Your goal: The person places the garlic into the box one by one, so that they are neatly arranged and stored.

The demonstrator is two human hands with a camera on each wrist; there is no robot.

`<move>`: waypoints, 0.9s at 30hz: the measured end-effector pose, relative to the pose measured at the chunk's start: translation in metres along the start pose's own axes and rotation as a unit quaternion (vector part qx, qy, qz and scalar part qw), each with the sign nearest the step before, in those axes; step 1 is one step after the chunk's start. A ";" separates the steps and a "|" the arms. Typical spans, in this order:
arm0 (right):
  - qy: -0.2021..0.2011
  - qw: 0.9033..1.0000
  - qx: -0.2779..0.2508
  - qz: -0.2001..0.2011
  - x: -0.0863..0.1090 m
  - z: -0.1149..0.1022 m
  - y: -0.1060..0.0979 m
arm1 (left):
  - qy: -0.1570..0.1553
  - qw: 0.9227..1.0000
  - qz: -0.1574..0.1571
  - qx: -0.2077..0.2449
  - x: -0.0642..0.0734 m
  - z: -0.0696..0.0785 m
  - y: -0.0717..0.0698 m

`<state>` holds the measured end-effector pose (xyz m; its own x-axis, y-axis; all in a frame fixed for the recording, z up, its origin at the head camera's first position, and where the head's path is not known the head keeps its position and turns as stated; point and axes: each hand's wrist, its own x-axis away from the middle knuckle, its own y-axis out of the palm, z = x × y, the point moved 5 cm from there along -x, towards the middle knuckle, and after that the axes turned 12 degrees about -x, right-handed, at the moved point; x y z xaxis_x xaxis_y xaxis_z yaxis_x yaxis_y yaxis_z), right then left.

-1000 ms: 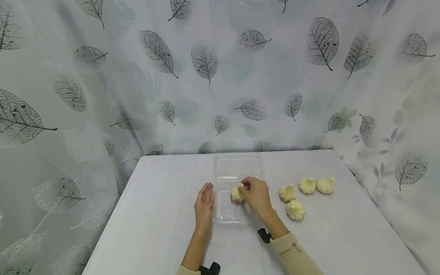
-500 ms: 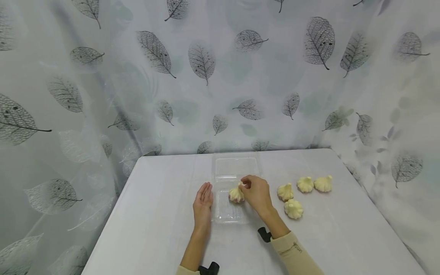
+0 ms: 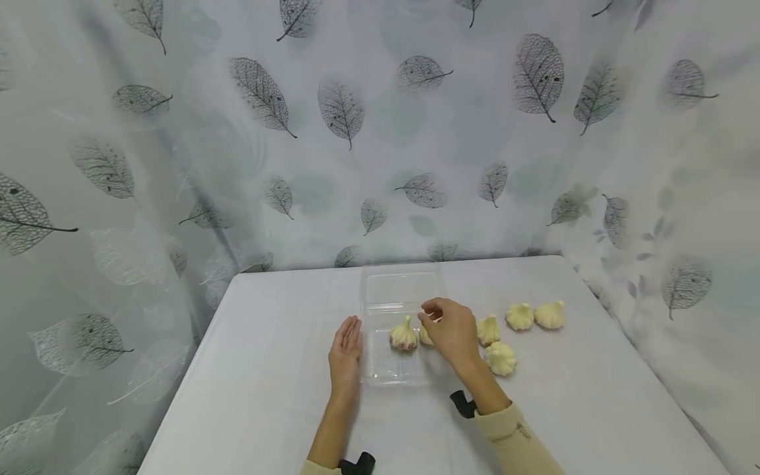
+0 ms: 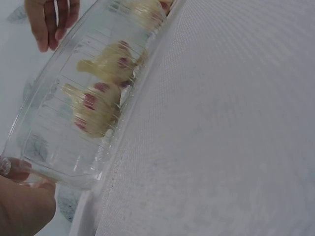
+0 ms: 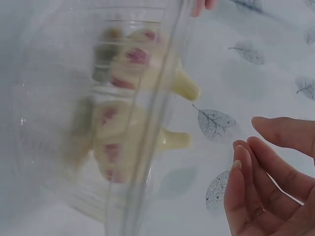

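A hinged clear plastic box (image 3: 386,369) lies on the table with its lid folded back. Inside it a garlic bulb (image 3: 404,334) sits stem up. Right beside that one is a second garlic bulb (image 3: 425,336), partly hidden by my right hand (image 3: 449,332). The right wrist view shows this hand (image 5: 268,184) just off the stems, thumb and fingers apart with nothing between them. My left hand (image 3: 345,355) lies along the box's left side with straight fingers. In the left wrist view its thumb side (image 4: 27,201) is at the box's corner.
Several more garlic bulbs (image 3: 501,358) rest on the white table to the right of the box. The open lid (image 3: 402,287) reaches toward the back edge. A leaf-print curtain (image 3: 332,165) hangs behind and at both sides.
My right hand has let go of a bulb's stem and drawn a little to the right, uncovering the second bulb in the box. My left hand has stayed at the box's side.
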<state>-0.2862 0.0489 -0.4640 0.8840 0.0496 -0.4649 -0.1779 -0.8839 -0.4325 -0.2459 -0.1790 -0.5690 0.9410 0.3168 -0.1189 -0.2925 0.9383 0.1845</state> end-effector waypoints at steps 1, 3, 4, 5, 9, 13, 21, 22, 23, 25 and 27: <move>0.002 1.000 0.001 0.003 0.001 0.000 -0.002 | -0.001 1.000 0.000 -0.003 0.000 0.000 0.000; 0.010 1.000 0.001 0.010 0.003 0.001 -0.007 | -0.003 1.000 -0.002 -0.007 0.001 0.000 0.000; 0.017 1.000 0.001 0.012 0.004 0.002 -0.009 | -0.003 1.000 -0.003 -0.009 0.001 0.001 0.000; 0.022 1.000 0.000 0.014 0.005 0.003 -0.011 | -0.004 1.000 -0.004 -0.010 0.001 0.001 0.000; 0.036 0.999 -0.003 0.022 0.011 0.005 -0.021 | -0.007 1.000 -0.003 -0.004 0.001 0.003 0.000; 0.038 0.999 0.000 0.035 0.016 0.007 -0.030 | -0.007 1.000 -0.003 -0.008 0.001 0.002 0.000; 0.020 0.998 0.025 0.056 0.021 0.011 -0.043 | -0.008 1.000 -0.003 -0.018 0.001 0.002 -0.001; 0.020 0.998 0.029 0.058 0.022 0.012 -0.045 | -0.008 1.000 -0.004 -0.019 0.001 0.002 -0.001; 0.020 0.997 0.033 0.060 0.023 0.012 -0.046 | -0.008 1.000 -0.005 -0.020 0.001 0.002 -0.001; 0.023 0.997 0.038 0.063 0.025 0.013 -0.050 | -0.009 1.000 -0.007 -0.023 0.002 0.002 0.000; 0.028 0.997 0.040 0.063 0.027 0.015 -0.053 | -0.007 1.000 -0.008 -0.023 0.002 0.003 0.000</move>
<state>-0.2596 0.1041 -0.4646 0.8748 -0.0884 -0.4764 -0.3218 -0.8410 -0.4348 -0.2434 -0.1787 -0.5662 0.9476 0.3007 -0.1080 -0.2853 0.9485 0.1374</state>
